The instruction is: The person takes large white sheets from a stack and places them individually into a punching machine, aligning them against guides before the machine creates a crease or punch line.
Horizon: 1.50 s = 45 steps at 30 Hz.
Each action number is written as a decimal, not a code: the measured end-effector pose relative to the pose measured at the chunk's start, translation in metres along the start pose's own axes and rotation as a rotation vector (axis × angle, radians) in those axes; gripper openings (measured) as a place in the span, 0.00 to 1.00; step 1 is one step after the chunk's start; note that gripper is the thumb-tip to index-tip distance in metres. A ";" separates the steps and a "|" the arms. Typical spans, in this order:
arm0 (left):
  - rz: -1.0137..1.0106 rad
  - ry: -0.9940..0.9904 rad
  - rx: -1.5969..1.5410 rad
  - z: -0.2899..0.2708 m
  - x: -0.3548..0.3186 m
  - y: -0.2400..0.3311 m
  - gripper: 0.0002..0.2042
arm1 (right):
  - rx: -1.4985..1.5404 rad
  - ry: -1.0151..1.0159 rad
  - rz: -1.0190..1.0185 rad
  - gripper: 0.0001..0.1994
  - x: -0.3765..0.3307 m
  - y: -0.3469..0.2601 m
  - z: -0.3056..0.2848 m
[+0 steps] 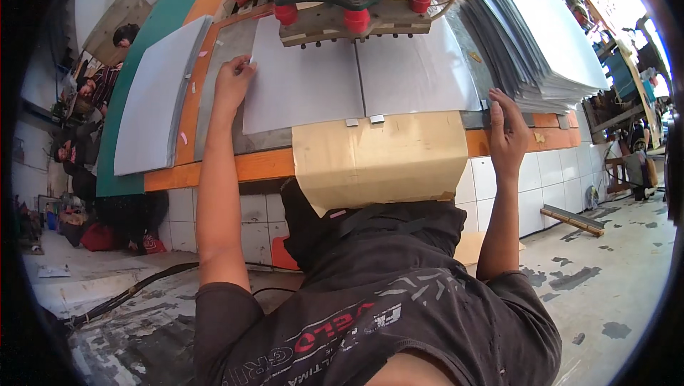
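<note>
A white sheet with a dark line down its middle lies on a grey board under a press. My left hand is at the sheet's left edge, its fingers curled and thumb drawn in; what lies between the fingertips cannot be made out. Beside the sheet's lower right corner is my right hand, its fingers stretched out and nothing in its grip. A small metal stop sits at that corner, close to the right fingers. Two more small metal pieces, one of them a silver block, rest at the sheet's near edge.
The press head, with red cushions and yellow knobs, overhangs the sheet. Stacks of sheets stand left and right. A tan paper flap hangs over the orange table edge. People sit at far left.
</note>
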<state>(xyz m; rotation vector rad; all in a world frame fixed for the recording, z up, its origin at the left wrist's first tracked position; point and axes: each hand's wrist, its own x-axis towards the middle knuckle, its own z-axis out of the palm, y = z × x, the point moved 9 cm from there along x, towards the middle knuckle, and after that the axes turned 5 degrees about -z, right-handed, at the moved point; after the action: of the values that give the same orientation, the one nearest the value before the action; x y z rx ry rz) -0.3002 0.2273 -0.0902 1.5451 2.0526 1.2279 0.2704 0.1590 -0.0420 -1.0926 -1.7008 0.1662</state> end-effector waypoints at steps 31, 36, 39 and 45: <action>0.107 0.877 -0.038 -0.131 -0.038 0.019 0.12 | 0.215 -0.572 -0.530 0.19 -0.104 -0.114 0.048; 0.144 0.947 -0.073 -0.137 -0.049 0.028 0.12 | 0.167 -0.791 -0.412 0.19 -0.145 -0.081 0.066; 0.113 0.944 -0.153 -0.139 -0.052 0.026 0.12 | 0.121 -0.867 -0.294 0.18 -0.162 -0.053 0.075; 0.164 0.961 -0.268 -0.140 -0.058 0.034 0.13 | 0.057 -0.779 -0.205 0.16 -0.172 -0.036 0.084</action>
<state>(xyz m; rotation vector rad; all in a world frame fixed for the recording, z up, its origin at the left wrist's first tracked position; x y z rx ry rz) -0.3500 0.1145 0.0048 1.0929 2.0932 2.5466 0.1853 0.0461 -0.1756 -0.8467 -2.4649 0.5597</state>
